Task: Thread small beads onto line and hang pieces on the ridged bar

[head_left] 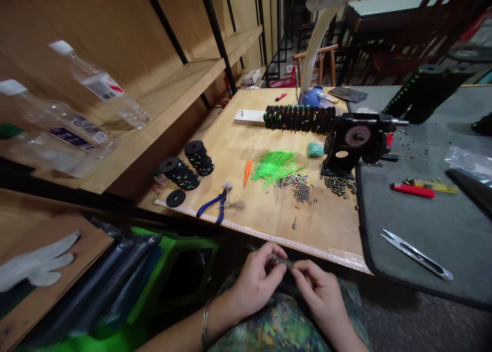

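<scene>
My left hand [262, 275] is closed in a pinch just off the table's front edge, above my lap. Close beside it, my right hand [317, 293] is also pinched. A small dark thing shows between the two sets of fingertips, too small to name. On the table ahead lie a single metal piece [294, 223], a pile of grey metal bits [302, 192], multicoloured beads [294, 180] and bright green strands [277, 165]. Blue-handled pliers [217, 204] rest to the left, with thin wires around their jaws. An orange pointed tool [247, 172] lies behind them.
A black winding machine [355, 142] holds a row of black spools [300, 118]. Spool stacks [179, 173] stand at left. Thread snips [417, 254] and a red lighter [413, 190] lie on the grey mat [395, 224]. A measuring tape [265, 234] runs along the front edge. Bottles [103, 88] lie on the shelf.
</scene>
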### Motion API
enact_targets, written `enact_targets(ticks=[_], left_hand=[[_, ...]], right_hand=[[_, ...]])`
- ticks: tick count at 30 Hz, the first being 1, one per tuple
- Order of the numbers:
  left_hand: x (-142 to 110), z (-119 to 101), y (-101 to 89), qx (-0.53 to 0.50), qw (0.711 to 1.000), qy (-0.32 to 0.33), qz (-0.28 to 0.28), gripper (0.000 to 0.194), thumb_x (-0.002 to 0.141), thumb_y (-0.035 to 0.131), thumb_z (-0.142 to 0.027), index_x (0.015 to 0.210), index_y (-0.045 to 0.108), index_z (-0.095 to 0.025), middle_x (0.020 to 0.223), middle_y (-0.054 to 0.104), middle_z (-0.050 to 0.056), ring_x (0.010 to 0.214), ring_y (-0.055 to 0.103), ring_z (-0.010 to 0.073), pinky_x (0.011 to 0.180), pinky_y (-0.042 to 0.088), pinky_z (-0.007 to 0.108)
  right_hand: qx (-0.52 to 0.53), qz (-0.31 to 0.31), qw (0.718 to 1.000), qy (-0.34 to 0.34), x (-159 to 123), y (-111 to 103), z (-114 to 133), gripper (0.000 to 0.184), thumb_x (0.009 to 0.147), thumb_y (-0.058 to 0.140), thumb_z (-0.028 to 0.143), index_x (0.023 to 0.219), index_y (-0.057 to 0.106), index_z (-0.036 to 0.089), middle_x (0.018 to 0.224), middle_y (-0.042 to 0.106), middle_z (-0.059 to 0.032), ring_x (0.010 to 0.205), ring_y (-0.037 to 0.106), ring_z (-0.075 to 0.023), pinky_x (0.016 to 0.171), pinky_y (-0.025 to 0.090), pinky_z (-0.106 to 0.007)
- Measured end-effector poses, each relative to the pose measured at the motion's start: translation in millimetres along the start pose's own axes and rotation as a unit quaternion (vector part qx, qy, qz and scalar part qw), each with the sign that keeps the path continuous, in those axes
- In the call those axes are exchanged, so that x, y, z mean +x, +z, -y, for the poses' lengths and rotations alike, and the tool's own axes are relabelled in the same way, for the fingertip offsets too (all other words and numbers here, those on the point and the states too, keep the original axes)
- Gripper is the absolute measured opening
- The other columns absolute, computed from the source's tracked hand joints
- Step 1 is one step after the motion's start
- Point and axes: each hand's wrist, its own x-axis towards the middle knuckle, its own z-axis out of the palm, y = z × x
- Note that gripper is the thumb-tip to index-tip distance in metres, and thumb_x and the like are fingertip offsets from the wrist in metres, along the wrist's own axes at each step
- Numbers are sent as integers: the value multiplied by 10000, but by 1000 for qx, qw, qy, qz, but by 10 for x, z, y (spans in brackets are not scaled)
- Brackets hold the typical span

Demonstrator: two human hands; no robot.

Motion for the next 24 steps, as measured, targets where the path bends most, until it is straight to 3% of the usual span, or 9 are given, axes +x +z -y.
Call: enact_targets(ticks=[3, 7, 12, 14, 19, 21, 24], left_hand=[[5, -25, 12, -14, 1000, 1, -3, 86, 831, 536, -219, 881, 577, -162, 672, 526, -20, 603, 462, 121, 575, 368, 220], [28, -27, 8, -14, 999, 19, -45, 112, 858, 520, -254, 862, 589, -166, 643, 503, -27, 579, 433, 116, 559, 345, 221], [95, 23, -122, -46, 992, 9, -117, 155, 826, 565, -314, 830, 603, -163, 624, 487, -40, 540, 408, 100, 528, 327, 211], [112, 54, -171, -87, 991, -16, -104, 184, 819, 561, -345, 845, 589, -164, 578, 447, -61, 497, 380, 89, 487, 297, 201], [87, 44, -159, -167, 982, -85, 1, 195, 786, 551, -346, 814, 582, -156, 537, 414, -79, 426, 292, 64, 433, 208, 197], [62, -7, -124, -149, 984, -89, 34, 163, 757, 582, -309, 770, 604, -148, 525, 371, -84, 457, 292, 71, 458, 228, 200], [46, -81, -75, -78, 995, -58, 27, 160, 717, 638, -241, 838, 647, -137, 536, 333, -92, 512, 299, 84, 514, 264, 207]], right_hand=[[-9, -10, 1000, -10, -5, 26, 16, 191, 822, 539, 287, 661, 578, 191, 471, 263, 102, 411, 265, -89, 418, 237, -216], [4, -10, 1000, -8, -28, 24, 10, 167, 807, 525, 265, 650, 505, 210, 499, 282, 97, 430, 276, -91, 429, 221, -219], [49, -59, 996, 33, -38, -47, -10, 192, 792, 547, 314, 639, 485, 215, 529, 328, 81, 452, 313, -101, 447, 248, -225], [90, -64, 992, 56, -33, -62, -2, 224, 800, 561, 364, 649, 493, 213, 536, 327, 82, 454, 297, -101, 443, 250, -225], [156, -56, 981, 100, -20, -54, 29, 311, 832, 562, 473, 685, 525, 201, 530, 338, 86, 454, 292, -99, 430, 256, -216], [151, -61, 982, 96, -16, -60, 49, 330, 822, 584, 492, 695, 561, 188, 537, 383, 71, 471, 333, -106, 443, 285, -218], [143, -73, 984, 80, -11, -78, 94, 340, 798, 622, 504, 698, 602, 179, 549, 436, 52, 488, 374, -113, 455, 316, -219]])
